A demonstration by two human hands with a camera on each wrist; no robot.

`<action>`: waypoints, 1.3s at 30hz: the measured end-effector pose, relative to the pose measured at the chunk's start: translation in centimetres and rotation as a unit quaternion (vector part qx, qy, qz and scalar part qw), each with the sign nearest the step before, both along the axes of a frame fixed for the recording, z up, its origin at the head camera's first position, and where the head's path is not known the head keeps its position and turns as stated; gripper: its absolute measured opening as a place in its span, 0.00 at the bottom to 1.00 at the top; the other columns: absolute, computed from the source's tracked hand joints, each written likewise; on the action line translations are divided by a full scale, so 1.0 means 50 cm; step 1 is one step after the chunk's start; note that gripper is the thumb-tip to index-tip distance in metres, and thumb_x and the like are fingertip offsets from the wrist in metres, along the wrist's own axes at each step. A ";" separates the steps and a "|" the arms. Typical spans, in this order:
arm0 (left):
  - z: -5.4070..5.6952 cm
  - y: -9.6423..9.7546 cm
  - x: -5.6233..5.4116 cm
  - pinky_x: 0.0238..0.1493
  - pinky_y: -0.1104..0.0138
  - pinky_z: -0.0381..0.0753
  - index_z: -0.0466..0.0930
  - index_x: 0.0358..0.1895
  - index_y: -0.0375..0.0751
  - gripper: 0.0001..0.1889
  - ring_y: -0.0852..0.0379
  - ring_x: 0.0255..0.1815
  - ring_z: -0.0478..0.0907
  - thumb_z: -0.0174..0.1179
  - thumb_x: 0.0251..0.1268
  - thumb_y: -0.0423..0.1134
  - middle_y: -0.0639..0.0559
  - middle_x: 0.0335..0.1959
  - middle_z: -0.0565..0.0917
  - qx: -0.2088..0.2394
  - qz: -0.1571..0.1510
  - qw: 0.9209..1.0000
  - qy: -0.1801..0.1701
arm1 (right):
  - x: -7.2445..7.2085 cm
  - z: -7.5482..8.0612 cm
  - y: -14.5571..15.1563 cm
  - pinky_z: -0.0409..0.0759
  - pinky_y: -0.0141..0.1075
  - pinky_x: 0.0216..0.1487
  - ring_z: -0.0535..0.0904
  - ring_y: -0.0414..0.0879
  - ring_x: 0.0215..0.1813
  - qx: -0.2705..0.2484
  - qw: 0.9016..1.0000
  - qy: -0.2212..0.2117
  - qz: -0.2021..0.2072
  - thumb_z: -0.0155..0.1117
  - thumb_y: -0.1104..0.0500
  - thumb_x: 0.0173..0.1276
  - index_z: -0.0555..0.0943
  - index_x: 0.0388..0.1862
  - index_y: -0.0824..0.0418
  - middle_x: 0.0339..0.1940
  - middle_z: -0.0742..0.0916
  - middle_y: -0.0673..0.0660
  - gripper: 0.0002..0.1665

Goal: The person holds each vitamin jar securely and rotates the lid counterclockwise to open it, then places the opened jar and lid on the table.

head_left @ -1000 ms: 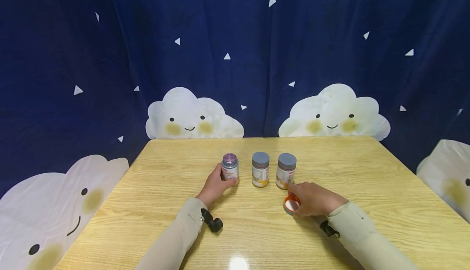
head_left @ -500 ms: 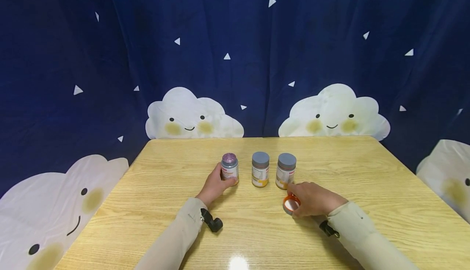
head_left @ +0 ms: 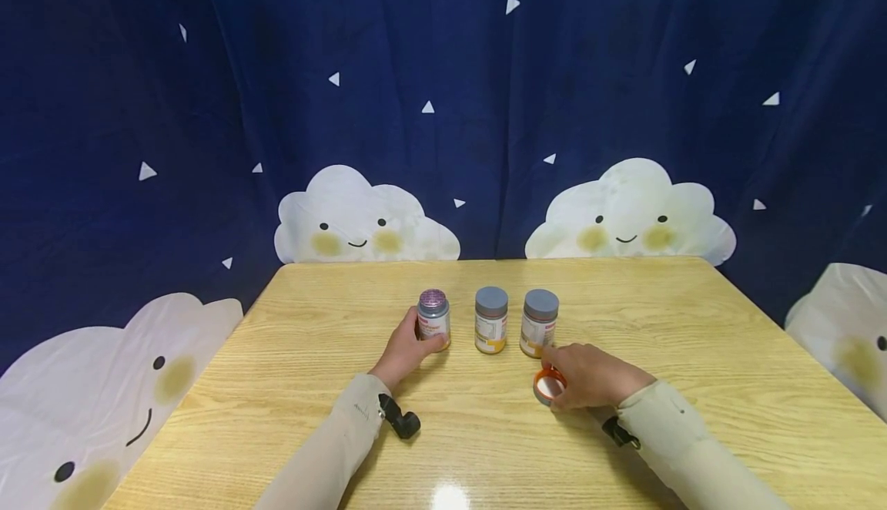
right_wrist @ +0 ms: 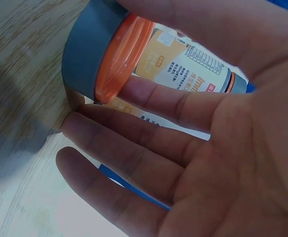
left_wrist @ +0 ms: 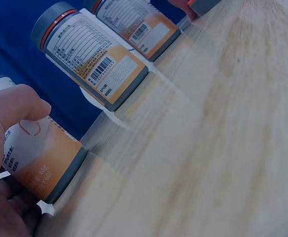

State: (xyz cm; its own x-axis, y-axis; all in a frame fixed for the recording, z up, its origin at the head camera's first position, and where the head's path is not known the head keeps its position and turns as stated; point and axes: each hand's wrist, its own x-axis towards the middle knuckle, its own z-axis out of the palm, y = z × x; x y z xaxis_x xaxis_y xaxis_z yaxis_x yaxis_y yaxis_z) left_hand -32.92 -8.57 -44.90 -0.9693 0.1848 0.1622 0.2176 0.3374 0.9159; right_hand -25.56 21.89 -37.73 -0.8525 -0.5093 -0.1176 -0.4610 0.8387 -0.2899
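My left hand (head_left: 403, 350) grips a small supplement bottle (head_left: 433, 323) that stands upright without a lid, showing a purplish top. In the left wrist view its orange-and-white label (left_wrist: 48, 148) faces the camera, with the thumb across its side. With thumb and index finger my right hand (head_left: 597, 376) pinches a grey lid (right_wrist: 85, 47) by its rim. The orange inside of that lid faces up in the head view; whether it touches the table cannot be told. The other fingers of the right hand extend loosely.
Two similar bottles with grey lids, a middle one (head_left: 491, 323) and a right one (head_left: 539, 325), stand upright in a row with the gripped bottle. Under them is a light wooden table (head_left: 333, 294). A dark blue curtain (head_left: 443, 48) with clouds hangs behind.
Both hands stay almost still; the pinched lid shifts very slightly to the left. The bottles keep their places.
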 end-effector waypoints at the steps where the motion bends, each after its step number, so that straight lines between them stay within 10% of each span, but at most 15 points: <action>1: 0.000 0.000 0.000 0.67 0.53 0.64 0.63 0.67 0.43 0.33 0.47 0.64 0.70 0.66 0.60 0.40 0.45 0.61 0.74 0.002 0.000 1.000 -0.001 | 0.000 0.000 0.000 0.69 0.40 0.31 0.70 0.46 0.29 0.000 1.000 0.000 0.000 0.79 0.57 0.46 0.75 0.40 0.58 0.28 0.78 0.50 0.26; 15: 0.013 0.000 -0.001 0.69 0.52 0.60 0.60 0.69 0.42 0.35 0.44 0.68 0.65 0.66 0.61 0.40 0.42 0.64 0.72 0.063 0.005 0.998 -0.005 | 0.004 0.001 0.003 0.68 0.39 0.30 0.70 0.45 0.29 -0.014 1.000 0.013 0.023 0.80 0.53 0.46 0.76 0.42 0.59 0.27 0.78 0.50 0.28; 24: 0.141 0.008 0.055 0.71 0.50 0.55 0.59 0.70 0.39 0.33 0.42 0.70 0.62 0.63 0.64 0.36 0.38 0.66 0.69 0.072 0.006 0.996 0.047 | 0.004 0.001 0.003 0.69 0.40 0.31 0.70 0.46 0.30 -0.013 1.000 0.008 0.018 0.80 0.52 0.46 0.76 0.43 0.58 0.28 0.78 0.50 0.29; 29: 0.176 0.013 0.066 0.72 0.52 0.53 0.59 0.70 0.40 0.33 0.45 0.72 0.60 0.63 0.64 0.36 0.38 0.67 0.68 0.070 0.018 0.993 0.089 | 0.004 0.001 0.005 0.68 0.38 0.30 0.69 0.44 0.29 -0.014 0.999 0.018 0.026 0.79 0.53 0.46 0.76 0.41 0.58 0.27 0.77 0.50 0.26; 39: 0.164 0.047 0.056 0.71 0.49 0.55 0.61 0.69 0.54 0.34 0.55 0.72 0.59 0.66 0.61 0.40 0.50 0.68 0.69 0.062 -0.017 0.979 0.196 | 0.005 0.002 0.006 0.67 0.37 0.30 0.69 0.44 0.29 -0.017 0.999 0.017 0.026 0.78 0.53 0.47 0.76 0.41 0.58 0.27 0.77 0.49 0.25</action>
State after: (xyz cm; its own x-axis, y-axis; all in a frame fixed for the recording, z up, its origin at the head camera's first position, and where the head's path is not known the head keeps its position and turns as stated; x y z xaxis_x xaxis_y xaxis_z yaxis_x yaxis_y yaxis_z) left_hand -30.12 -6.23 -36.68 -0.8219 0.1713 0.5433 0.5693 0.2152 0.7934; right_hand -25.31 22.19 -37.62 -0.8276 -0.5567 -0.0714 -0.5142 0.8031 -0.3010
